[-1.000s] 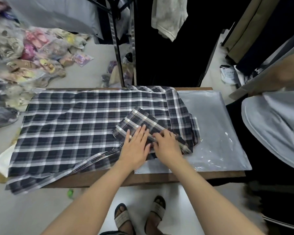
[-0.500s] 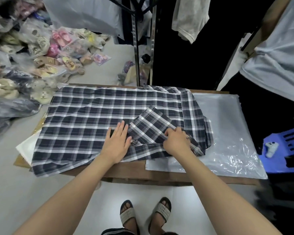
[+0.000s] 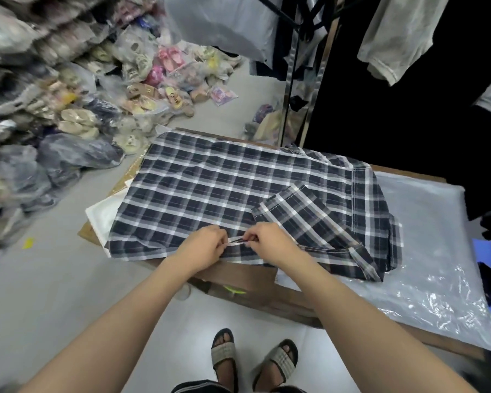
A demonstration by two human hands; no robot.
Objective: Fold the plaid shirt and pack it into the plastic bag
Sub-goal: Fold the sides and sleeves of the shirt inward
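A dark blue and white plaid shirt (image 3: pixel 210 185) lies flat, back up, on a brown wooden table (image 3: pixel 250 282). One sleeve (image 3: pixel 304 214) is folded diagonally across its right part. My left hand (image 3: pixel 203 248) and my right hand (image 3: pixel 270 242) meet at the shirt's near edge, and both pinch a thin fold of the plaid cloth between their fingertips. A clear plastic bag (image 3: pixel 437 251) lies flat on the right half of the table, with the shirt's right end resting on it.
Bagged slippers and clothes (image 3: pixel 77 103) pile up on the floor to the left. A metal clothes rack (image 3: pixel 292 80) with hanging garments stands behind the table. White card (image 3: pixel 102 217) sticks out under the shirt's left end. My sandalled feet (image 3: pixel 253 355) stand below the table edge.
Both hands left the folded sleeve, slid left along the shirt's near edge, and went from flat on the cloth to pinching it. The view swung left.
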